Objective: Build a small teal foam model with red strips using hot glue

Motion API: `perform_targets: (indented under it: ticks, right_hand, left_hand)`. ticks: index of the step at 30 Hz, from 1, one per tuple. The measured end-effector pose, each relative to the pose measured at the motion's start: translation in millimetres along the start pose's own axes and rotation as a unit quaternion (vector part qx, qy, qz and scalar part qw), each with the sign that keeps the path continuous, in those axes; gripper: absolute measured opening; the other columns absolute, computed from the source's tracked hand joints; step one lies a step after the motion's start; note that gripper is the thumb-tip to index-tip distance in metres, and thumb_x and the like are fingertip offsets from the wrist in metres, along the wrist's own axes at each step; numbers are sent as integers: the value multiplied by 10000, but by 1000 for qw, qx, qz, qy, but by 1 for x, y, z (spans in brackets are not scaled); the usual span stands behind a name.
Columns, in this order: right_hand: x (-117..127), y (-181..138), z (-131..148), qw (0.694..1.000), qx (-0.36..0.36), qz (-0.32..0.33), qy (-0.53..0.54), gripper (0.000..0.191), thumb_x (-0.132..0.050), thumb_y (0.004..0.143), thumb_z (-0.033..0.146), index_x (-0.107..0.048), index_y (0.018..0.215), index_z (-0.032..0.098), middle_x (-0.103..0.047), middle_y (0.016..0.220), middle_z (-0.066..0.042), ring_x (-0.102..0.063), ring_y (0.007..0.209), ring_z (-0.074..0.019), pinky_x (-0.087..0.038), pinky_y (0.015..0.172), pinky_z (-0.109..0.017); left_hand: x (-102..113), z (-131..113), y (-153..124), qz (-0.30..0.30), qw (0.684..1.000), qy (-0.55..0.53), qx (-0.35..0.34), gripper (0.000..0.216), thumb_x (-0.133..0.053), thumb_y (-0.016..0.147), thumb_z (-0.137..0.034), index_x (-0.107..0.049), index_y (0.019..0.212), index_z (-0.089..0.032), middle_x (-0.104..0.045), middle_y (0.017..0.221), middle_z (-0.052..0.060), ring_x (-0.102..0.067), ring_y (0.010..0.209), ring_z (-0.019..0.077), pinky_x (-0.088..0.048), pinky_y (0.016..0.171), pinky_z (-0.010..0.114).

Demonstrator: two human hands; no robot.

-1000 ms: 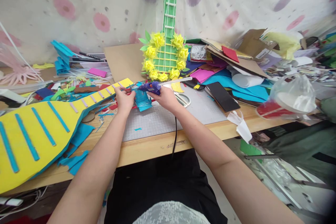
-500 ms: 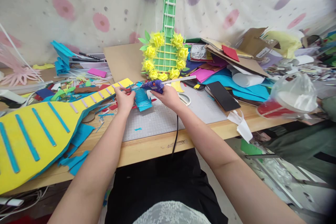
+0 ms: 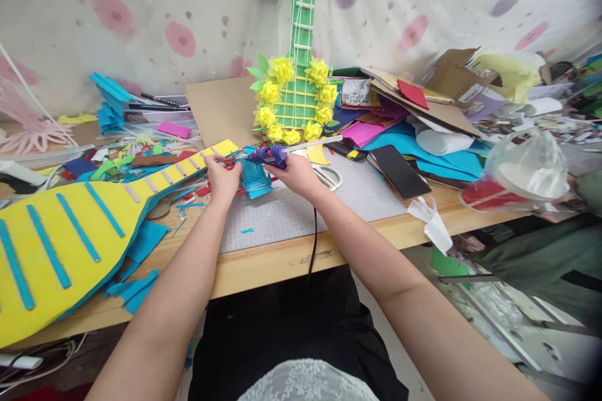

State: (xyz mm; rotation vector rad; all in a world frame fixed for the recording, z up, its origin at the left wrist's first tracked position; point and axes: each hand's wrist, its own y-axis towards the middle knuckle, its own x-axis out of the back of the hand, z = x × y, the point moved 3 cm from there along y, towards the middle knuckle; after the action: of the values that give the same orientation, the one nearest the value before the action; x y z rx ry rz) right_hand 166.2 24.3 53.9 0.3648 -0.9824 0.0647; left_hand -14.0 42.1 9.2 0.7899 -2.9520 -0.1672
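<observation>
My right hand [image 3: 298,173] is wrapped round a purple hot glue gun [image 3: 273,153], its nozzle pointing left toward my left hand's fingertips. A pale glue stick [image 3: 317,143] sticks out of the gun's back. My left hand [image 3: 222,179] is closed in a pinch beside the neck end of a yellow paper guitar [image 3: 89,213] with blue and pale strips. What its fingers hold is too small to make out. Just below the nozzle lies a blue paper piece [image 3: 258,183] with whitish strands across it, on the grey cutting mat [image 3: 301,216].
Scissors [image 3: 330,177] lie beside my right hand, and a black phone [image 3: 399,171] is further right. A green guitar [image 3: 301,31] with yellow flowers stands at the back. Paper scraps cover the left; stacked paper and card [image 3: 437,119] fill the right. The gun's cord [image 3: 315,241] hangs over the table edge.
My right hand has brought the glue gun slightly left and a little lower, with its nozzle closer to my left fingertips. My left hand stays in place.
</observation>
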Motion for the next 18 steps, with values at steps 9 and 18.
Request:
perform_targets:
  ticks: [9, 18]
  right_hand:
    - [8, 0, -12, 999, -24, -27, 9, 370, -559, 801, 496, -674, 949, 177, -687, 855, -89, -626, 805, -216, -412, 674, -285]
    - [9, -6, -21, 987, -50, -50, 144, 358, -623, 736, 496, -675, 891, 177, -664, 753, -52, -615, 721, -193, -445, 649, -296]
  left_hand:
    - [0, 4, 3, 1, 1000, 4, 4, 428, -569, 590, -29, -308, 867, -224, -509, 623, -107, -488, 415, 56, -412, 466, 194]
    - [0, 4, 3, 0, 1000, 11, 4, 431, -581, 591, -35, -306, 863, -224, -507, 628, -107, -485, 408, 51, -405, 448, 184]
